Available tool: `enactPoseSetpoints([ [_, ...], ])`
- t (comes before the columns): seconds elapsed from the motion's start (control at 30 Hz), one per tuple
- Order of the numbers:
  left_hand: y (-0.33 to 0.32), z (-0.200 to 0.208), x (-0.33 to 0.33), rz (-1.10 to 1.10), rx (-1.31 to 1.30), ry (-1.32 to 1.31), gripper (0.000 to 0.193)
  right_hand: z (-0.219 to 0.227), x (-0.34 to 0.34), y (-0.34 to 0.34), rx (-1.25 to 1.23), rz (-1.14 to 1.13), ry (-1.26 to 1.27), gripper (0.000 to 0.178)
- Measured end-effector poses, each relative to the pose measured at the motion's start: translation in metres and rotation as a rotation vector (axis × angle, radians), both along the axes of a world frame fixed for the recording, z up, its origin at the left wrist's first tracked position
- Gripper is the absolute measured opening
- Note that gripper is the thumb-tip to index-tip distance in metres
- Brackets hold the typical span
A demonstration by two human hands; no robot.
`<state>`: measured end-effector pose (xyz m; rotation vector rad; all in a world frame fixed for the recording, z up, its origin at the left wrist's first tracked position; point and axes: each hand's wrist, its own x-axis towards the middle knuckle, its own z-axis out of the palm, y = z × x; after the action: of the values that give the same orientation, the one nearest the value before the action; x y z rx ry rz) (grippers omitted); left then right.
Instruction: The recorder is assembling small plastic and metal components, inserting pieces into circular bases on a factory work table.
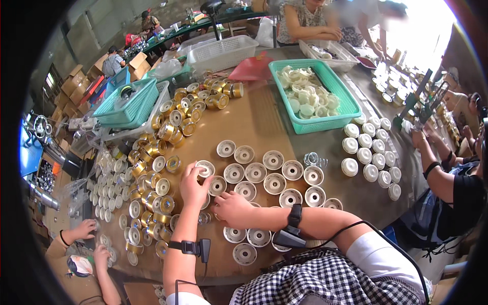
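My left hand (193, 189), centre-left of frame, has a white round part (205, 169) pinched at its near-left edge, fingers along the side, thumb lower right. Grip at the edge looks deliberate: the hollow face stays up and uncovered.

Ring-faced cups (255, 173) sit mid-frame in loose rows, hollow side up, some touching, some just apart. Probably spread like that so every centre is visible and reachable. Gold-sided cups (176, 118) are heaped on the left of the table, many tipped over; reads as bulk stock, not laid out. White capped pieces (364, 140) stand in a tidier block right of centre, likely kept separate from the cups on purpose. Turquoise basket (325, 125), upper right of centre, keeps the loose pale pieces (307, 96) contained. Coil spring (311, 159) lies right of the cups, by the upper rows.

Pose: left forearm comes up steeply from the lower edge, wrist nearly straight. Right forearm crosses almost level from the right; right hand (231, 208) is palm down, fingers curled, just below and right of the left. Can't make out whether it's gripping anything; fingertips are hidden.
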<state>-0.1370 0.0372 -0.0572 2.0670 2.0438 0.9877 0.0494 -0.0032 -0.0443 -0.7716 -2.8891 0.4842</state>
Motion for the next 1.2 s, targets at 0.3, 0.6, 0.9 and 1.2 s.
enactPoseSetpoints([
  [0.3,-0.017,-0.027,-0.042,0.157,-0.004,0.155,0.054,0.02,-0.006,-0.007,-0.36,-0.079,0.48,0.048],
  [0.6,-0.016,-0.038,-0.018,-0.08,-0.148,0.086,0.061,0.01,0.015,-0.019,-0.316,-0.209,0.396,0.045],
  [0.9,-0.03,-0.011,-0.014,-0.128,-0.285,-0.492,0.056,-0.016,0.041,-0.012,0.043,-0.092,0.448,0.029],
  [1.2,-0.148,0.034,0.002,0.015,-0.28,-0.045,0.059,-0.02,0.067,-0.025,0.153,-0.064,0.366,0.028],
])
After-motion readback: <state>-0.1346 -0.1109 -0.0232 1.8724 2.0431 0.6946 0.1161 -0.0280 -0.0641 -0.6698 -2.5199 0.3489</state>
